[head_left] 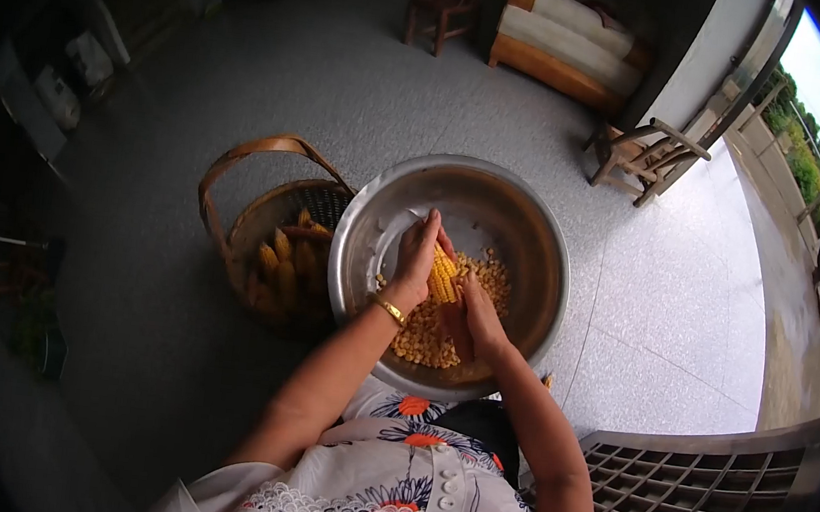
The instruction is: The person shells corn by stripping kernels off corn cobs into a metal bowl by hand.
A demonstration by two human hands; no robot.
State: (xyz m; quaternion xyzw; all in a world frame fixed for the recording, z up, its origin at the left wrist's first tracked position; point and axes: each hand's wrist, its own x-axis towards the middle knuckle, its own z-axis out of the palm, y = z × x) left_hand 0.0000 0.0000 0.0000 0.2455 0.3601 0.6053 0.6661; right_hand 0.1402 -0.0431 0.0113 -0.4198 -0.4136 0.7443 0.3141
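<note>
Above a wide metal basin (553, 241) on my lap, a yellow corn cob (444, 278) sits between my two hands. My left hand (415, 265), with a gold bracelet (390, 308) at its wrist, is closed along the cob's left side. From the right, my right hand (482, 316) presses its thumb and fingers against the cob's lower part. A reddish-brown piece (455, 329) shows under the right hand, and I cannot tell what it is. Loose corn kernels (426, 344) lie heaped in the basin's bottom.
Left of the basin stands a wicker basket (232, 237) with a tall handle and several corn cobs (280, 260) in it. A wooden chair (645, 161) stands by the doorway, a cushioned bench (567, 43) farther back. A metal grid (695, 496) lies at my lower right.
</note>
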